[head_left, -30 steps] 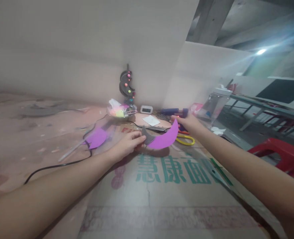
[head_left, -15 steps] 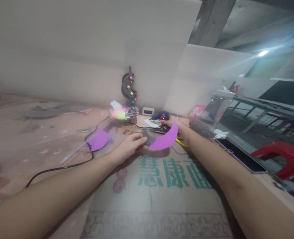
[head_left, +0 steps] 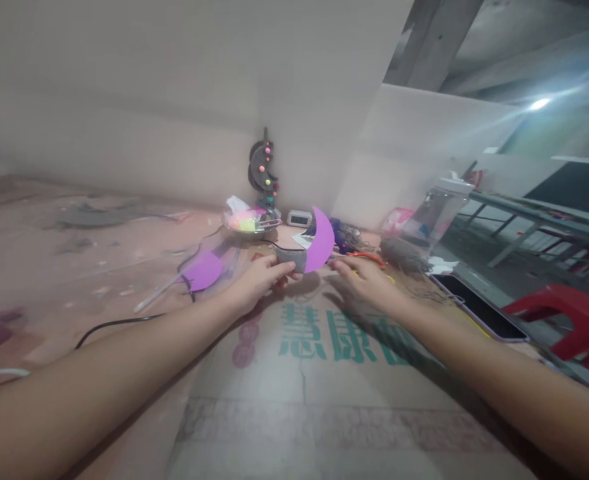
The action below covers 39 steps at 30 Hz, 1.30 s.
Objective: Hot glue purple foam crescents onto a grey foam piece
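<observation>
My left hand [head_left: 259,281] pinches a grey felt piece [head_left: 293,258] joined to a purple foam crescent [head_left: 320,248], held just above the cardboard sheet [head_left: 324,373] with green print. The crescent stands tilted upward. My right hand [head_left: 364,283] hovers just right of the crescent with fingers apart and nothing in it. A dark blue glue gun [head_left: 337,237] lies behind the crescent, partly hidden by it.
Another purple foam shape [head_left: 203,272] and a black cable [head_left: 124,323] lie at left. At the back stand a bowl of coloured bits [head_left: 247,223], a dark crescent ornament [head_left: 263,170] and a small clock [head_left: 298,218]. A clear bottle [head_left: 434,210], phone [head_left: 479,313] and red stool [head_left: 569,320] are at right.
My right hand has come back from the glue gun at the rear to beside the crescent, with nothing in it. My left hand has tilted the crescent more upright and raised it a little.
</observation>
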Each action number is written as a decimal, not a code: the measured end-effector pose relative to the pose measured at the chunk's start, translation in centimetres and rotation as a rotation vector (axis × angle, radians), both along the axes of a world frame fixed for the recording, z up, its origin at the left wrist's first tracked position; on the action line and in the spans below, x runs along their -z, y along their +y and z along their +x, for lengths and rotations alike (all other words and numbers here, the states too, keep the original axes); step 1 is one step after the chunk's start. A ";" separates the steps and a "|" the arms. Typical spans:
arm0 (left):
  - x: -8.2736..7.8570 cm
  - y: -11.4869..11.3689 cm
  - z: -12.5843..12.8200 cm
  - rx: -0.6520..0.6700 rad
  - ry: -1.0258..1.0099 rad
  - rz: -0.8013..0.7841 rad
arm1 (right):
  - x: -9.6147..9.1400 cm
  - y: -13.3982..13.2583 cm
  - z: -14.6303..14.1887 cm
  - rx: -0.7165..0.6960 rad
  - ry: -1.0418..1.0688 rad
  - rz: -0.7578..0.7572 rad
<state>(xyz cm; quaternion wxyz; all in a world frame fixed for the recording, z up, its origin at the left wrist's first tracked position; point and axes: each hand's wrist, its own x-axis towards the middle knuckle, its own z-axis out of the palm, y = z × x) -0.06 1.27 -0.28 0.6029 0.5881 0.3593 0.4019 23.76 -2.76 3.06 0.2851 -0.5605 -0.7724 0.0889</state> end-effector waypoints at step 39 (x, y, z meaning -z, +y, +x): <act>0.2 0.2 0.0 -0.074 -0.029 0.015 | 2.3 -1.5 -4.3 -0.130 0.256 0.088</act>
